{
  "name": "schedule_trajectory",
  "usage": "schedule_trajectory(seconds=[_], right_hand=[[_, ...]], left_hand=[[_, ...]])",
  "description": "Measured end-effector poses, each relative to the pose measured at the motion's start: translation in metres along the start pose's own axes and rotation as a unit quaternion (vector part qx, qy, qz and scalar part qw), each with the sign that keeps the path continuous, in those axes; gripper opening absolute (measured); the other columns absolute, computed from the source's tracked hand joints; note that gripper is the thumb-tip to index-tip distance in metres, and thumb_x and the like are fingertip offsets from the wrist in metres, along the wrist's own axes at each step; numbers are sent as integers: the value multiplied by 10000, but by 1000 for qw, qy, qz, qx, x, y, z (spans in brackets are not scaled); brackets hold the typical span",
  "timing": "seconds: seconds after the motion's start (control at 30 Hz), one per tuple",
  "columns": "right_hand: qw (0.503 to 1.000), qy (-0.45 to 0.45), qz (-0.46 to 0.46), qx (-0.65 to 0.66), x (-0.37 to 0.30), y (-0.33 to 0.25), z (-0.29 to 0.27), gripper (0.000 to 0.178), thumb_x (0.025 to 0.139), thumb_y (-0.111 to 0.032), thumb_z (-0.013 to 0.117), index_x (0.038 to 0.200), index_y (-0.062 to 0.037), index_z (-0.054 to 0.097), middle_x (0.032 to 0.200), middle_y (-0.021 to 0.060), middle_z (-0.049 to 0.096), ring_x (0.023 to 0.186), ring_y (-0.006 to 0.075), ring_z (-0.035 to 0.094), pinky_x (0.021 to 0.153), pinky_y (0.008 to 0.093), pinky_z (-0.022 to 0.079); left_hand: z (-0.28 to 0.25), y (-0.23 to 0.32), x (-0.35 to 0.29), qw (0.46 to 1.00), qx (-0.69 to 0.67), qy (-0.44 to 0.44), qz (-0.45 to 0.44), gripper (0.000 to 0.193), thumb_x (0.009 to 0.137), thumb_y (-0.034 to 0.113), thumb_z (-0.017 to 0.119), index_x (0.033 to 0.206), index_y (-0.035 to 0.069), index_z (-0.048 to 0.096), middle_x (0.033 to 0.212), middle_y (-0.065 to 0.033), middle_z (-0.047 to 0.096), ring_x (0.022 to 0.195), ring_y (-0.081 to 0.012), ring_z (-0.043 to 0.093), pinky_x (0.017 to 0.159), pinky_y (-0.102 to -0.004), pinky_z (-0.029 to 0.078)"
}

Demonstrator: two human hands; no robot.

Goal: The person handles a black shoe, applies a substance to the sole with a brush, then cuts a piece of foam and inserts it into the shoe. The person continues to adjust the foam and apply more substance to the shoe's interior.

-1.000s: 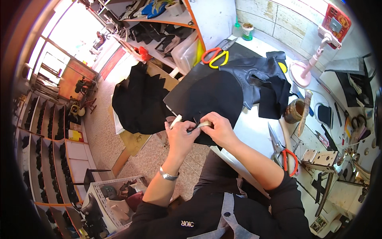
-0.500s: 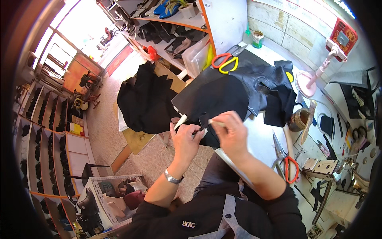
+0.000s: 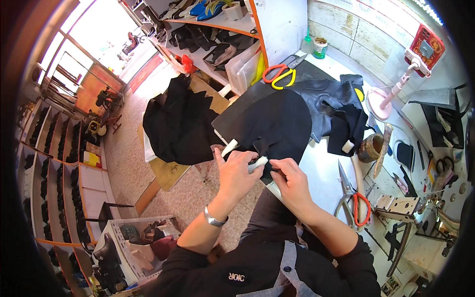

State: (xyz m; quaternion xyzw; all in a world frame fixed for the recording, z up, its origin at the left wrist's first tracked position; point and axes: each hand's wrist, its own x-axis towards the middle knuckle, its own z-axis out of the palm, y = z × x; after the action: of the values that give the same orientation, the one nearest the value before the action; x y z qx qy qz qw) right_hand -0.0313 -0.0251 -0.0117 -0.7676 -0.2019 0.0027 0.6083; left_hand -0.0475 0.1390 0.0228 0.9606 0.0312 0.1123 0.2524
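Note:
A large sheet of black fabric point(image 3: 277, 116) lies over the near end of the worktable, its near edge between my hands. My left hand point(image 3: 235, 171) is closed on that edge, with white coverings point(image 3: 229, 147) on a finger and what looks like the thumb. Beside it my right hand point(image 3: 292, 180) has thumb and fingers drawn together at the same edge, close to the white tip; the exact grip is partly hidden. A small dark flap of fabric point(image 3: 261, 145) sticks up just beyond my fingers.
Scissors with red and yellow handles point(image 3: 279, 75) lie at the back; red-handled scissors point(image 3: 360, 208) lie right, near a brown pot point(image 3: 370, 148). Grey-black leather point(image 3: 321, 99) covers the far table. More black material point(image 3: 178, 123) sits left. A pink stand point(image 3: 383, 103) holds a phone.
My right hand has come down from a raised position to the fabric edge beside my left hand. A small white piece now shows on the black material at the right.

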Motion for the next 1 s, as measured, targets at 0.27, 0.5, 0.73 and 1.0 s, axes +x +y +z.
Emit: schedule_trajectory(seconds=[0.27,0.5,0.73,1.0], right_hand=[[997,-11,-63,38,19,11,22,225,800,28,639,1020,-15,659,1013,111,590,914,280,591,767,334,483],[985,93,-120,-81,21,-15,1,337,728,-20,720,1046,-52,612,1070,104,581,975,305,564,817,376,472],[971,39,-152,-180,21,-31,1,304,701,12,705,991,-54,640,1055,99,588,928,285,571,802,368,469],[962,-58,-211,-163,42,-12,-14,532,655,-46,777,1157,-108,611,1279,117,506,1145,329,490,935,405,434]], left_hand=[[-3,-15,1,998,-35,-49,-31,238,783,189,702,1000,102,659,844,-6,654,943,-186,601,1116,-609,111],[-25,-34,11,887,-422,-108,-153,299,783,-24,694,1076,8,642,911,21,591,867,-81,564,936,-325,439],[-23,-19,3,976,-201,-67,-56,323,782,120,728,1095,91,654,913,19,651,939,-148,593,1106,-565,125],[-14,0,0,995,-60,-50,55,327,701,93,773,1000,106,642,910,12,644,984,-180,604,1115,-631,1]])
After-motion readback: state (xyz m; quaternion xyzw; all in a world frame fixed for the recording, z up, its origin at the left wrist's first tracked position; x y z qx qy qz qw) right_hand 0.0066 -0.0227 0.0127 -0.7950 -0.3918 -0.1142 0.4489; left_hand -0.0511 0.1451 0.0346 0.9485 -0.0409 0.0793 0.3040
